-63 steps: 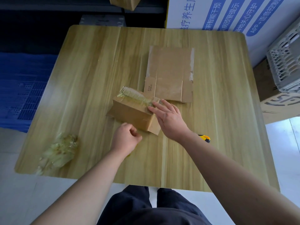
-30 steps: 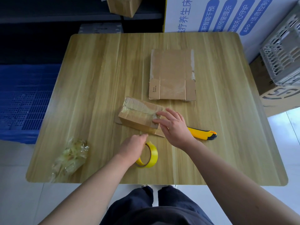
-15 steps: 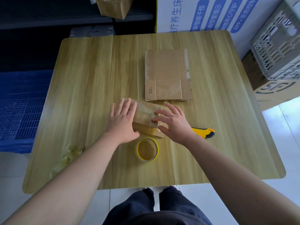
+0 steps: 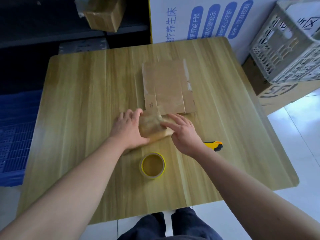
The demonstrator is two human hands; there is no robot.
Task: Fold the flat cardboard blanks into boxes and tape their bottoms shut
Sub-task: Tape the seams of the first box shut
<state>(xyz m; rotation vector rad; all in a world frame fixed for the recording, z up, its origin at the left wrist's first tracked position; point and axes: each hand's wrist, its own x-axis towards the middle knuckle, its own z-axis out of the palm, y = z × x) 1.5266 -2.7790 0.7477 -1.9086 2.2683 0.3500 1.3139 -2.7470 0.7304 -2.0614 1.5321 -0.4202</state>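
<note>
A small folded cardboard box (image 4: 151, 125) with clear tape over its top lies on the wooden table (image 4: 83, 108), touching the near edge of a flat cardboard blank (image 4: 164, 84). My left hand (image 4: 127, 129) grips the box's left end, fingers over the far edge and thumb along the near side. On the box's right part my right hand (image 4: 184, 133) presses down on the tape with straight fingers. A yellow tape roll (image 4: 152, 165) lies flat just in front of the box. A yellow utility knife (image 4: 214, 145) shows behind my right wrist.
A grey plastic crate (image 4: 284, 54) sits on cardboard cartons off the table's right side. A white carton with blue print (image 4: 199, 19) stands behind the table. On a dark shelf at top left is a taped box (image 4: 103, 16). Blue crates (image 4: 15, 129) are on the left.
My left hand put the tape roll down on the table and moved onto the box's left end. The box shifted toward the flat blank. My right hand stayed on its top.
</note>
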